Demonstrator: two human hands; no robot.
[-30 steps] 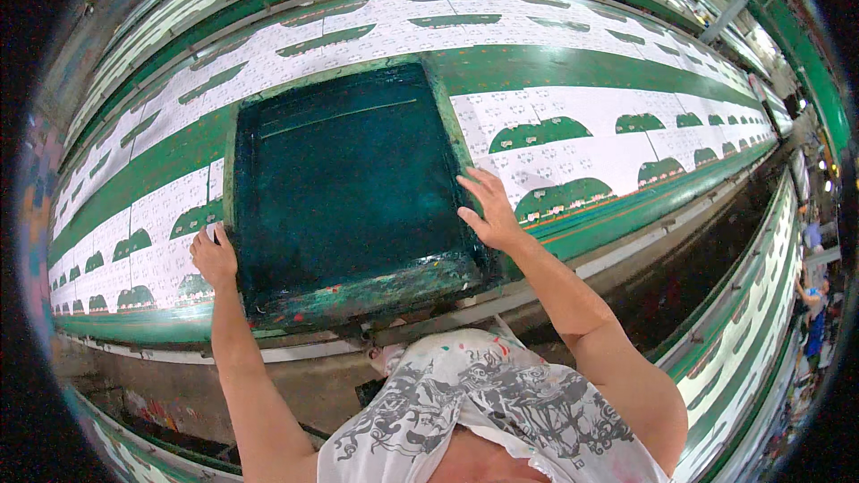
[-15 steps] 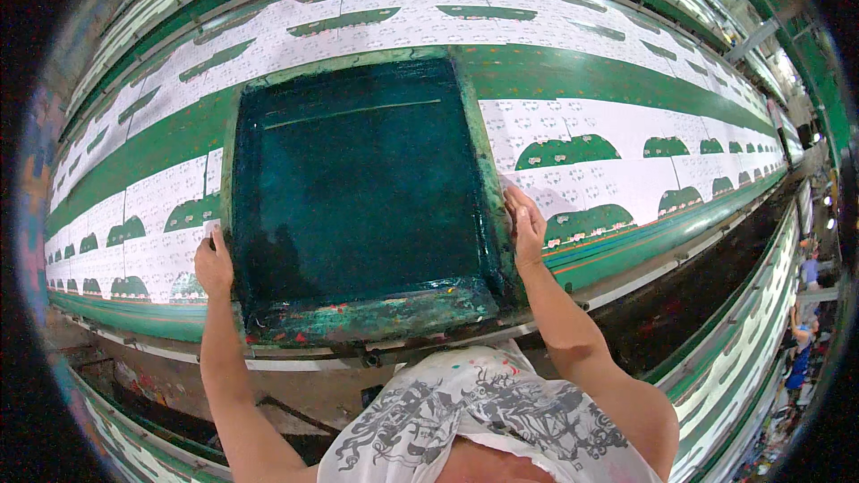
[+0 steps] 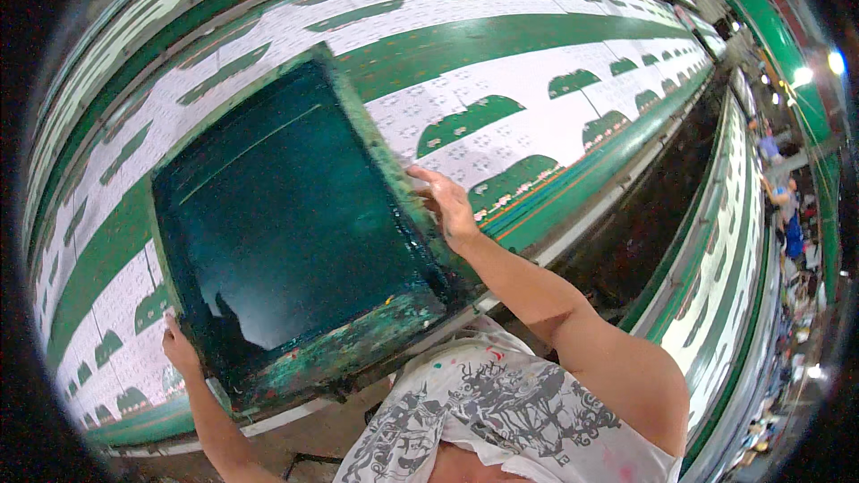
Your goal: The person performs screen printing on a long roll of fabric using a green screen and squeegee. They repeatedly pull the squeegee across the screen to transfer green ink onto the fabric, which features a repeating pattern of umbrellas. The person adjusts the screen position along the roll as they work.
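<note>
One glossy, dark-teal, rectangular framed screen (image 3: 277,215) is lying between the bare right hand (image 3: 447,206), clamping its slanting right rail (image 3: 369,130), and bare left hand (image 3: 182,349), closure indiscernible.

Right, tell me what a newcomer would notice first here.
Probably the big dark teal framed panel left of centre, set at a slant, with the person's left fingers and right fingers at its opposite side edges. Next, the long green table curving behind it, lined with white patterned pieces broken by green half-round shapes. Bright lights glare at upper right.
</note>
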